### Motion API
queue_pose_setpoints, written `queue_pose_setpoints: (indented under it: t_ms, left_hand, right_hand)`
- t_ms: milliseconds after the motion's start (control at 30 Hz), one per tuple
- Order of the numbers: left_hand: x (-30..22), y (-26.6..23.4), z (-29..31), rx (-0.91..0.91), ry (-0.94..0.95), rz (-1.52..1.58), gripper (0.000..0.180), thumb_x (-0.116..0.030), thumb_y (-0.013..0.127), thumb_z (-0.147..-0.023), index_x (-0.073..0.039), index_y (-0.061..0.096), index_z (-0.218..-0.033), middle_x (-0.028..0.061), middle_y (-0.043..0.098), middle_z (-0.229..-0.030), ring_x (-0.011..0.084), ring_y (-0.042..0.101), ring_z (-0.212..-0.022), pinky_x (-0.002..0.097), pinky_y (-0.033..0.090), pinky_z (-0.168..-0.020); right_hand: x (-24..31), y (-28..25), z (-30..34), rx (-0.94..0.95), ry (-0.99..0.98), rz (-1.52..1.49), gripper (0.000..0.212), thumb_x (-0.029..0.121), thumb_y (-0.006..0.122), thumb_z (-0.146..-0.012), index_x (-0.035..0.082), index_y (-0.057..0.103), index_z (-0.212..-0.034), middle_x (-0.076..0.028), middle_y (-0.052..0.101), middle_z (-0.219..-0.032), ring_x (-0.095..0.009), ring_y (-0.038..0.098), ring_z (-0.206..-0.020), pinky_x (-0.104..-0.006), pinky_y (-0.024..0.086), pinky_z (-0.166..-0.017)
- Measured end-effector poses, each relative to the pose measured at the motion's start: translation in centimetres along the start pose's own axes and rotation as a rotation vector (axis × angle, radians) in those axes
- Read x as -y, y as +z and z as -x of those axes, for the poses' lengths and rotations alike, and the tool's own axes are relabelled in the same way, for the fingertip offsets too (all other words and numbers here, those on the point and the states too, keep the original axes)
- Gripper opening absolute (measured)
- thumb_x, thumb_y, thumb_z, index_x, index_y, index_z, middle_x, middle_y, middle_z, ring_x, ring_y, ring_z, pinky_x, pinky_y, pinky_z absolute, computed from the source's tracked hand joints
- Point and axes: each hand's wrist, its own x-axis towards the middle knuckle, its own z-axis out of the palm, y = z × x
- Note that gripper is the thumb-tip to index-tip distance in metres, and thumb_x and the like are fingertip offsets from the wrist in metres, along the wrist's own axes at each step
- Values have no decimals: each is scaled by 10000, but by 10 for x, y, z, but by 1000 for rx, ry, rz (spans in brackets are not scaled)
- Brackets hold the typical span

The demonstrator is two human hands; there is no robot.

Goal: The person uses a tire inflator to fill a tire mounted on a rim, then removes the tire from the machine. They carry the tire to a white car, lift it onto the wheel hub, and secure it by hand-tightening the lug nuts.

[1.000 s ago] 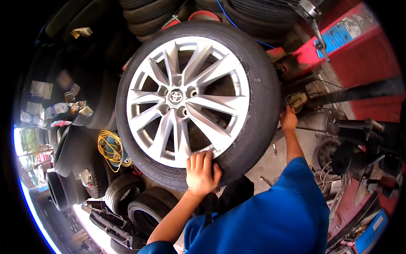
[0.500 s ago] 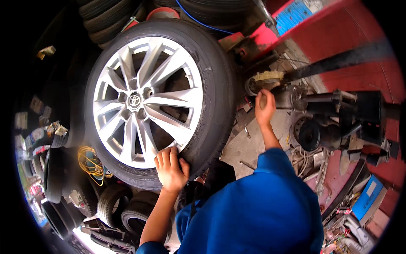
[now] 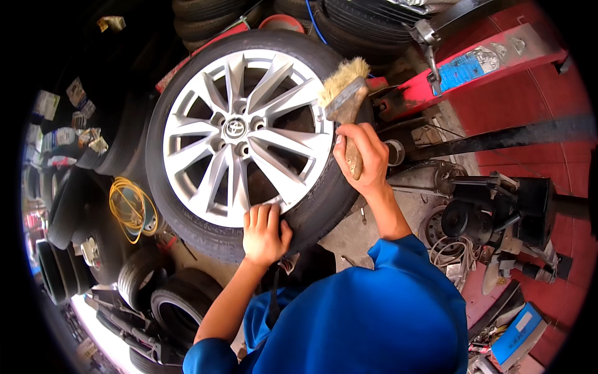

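In front of me a black tyre (image 3: 199, 232) lies mounted on a silver alloy wheel (image 3: 274, 143) with forked spokes and a badge at its hub. My left hand (image 3: 265, 240) rests on the near side, its fingers curled over the rim's edge and the thumb by the tyre wall. My right hand (image 3: 372, 156) grips a wide paintbrush (image 3: 346, 103) by its worn wooden handle. The brush's pale, frayed bristles point up and away, over the tyre's right side close to the rim. I cannot tell whether they touch the rubber.
A red machine arm (image 3: 411, 96) and a dark bar (image 3: 498, 140) stand to the right. Stacked tyres (image 3: 361, 28) lie beyond the wheel, loose tyres (image 3: 187, 305) at lower left. A coiled yellow hose (image 3: 124, 206) hangs at left; a blue box (image 3: 514, 333) lies at lower right.
My right hand has swung left with the paintbrush, from the metal pot at right to above the tyre's edge. My left hand stays on the rim; the view has shifted.
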Motion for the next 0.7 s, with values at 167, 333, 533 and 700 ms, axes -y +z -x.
queue_pose_setpoints:
  t_ms: [167, 333, 533, 700]
  left_hand:
    - [2, -1, 4, -3, -9, 19, 352, -150, 626, -785, 29, 603, -1088, 173, 583, -1012, 362, 556, -966, 472, 435, -855]
    - [2, 0, 2, 0, -10, 5, 360, -149, 631, -780, 31, 611, -1091, 175, 588, -1014, 360, 558, -961, 470, 438, -851]
    - [-2, 5, 0, 60, 1, -5, 372, -132, 613, -792, 29, 600, -1128, 183, 593, -1067, 375, 558, -986, 477, 434, -887]
    - [-7, 7, 2, 109, 13, -37, 365, -124, 567, -827, 58, 583, -1143, 212, 584, -1103, 400, 545, -995, 487, 409, -908]
  right_hand:
    - [-16, -3, 16, 103, 58, -30, 166, 24, 701, -827, 72, 653, -979, -113, 647, -861, -308, 658, -741, -361, 518, -652]
    - [-54, -15, 67, -482, 251, 46, 112, 1, 628, -907, -11, 634, -1019, -123, 634, -938, -255, 606, -846, -360, 484, -801]
    - [-172, -19, 181, -447, 558, 340, 175, 56, 657, -911, 9, 636, -1078, -145, 664, -1024, -310, 644, -968, -378, 499, -880]
    - [-235, -16, 222, -61, 700, 510, 240, 101, 641, -892, 128, 606, -1128, -160, 613, -1054, -411, 606, -1010, -462, 511, -796]
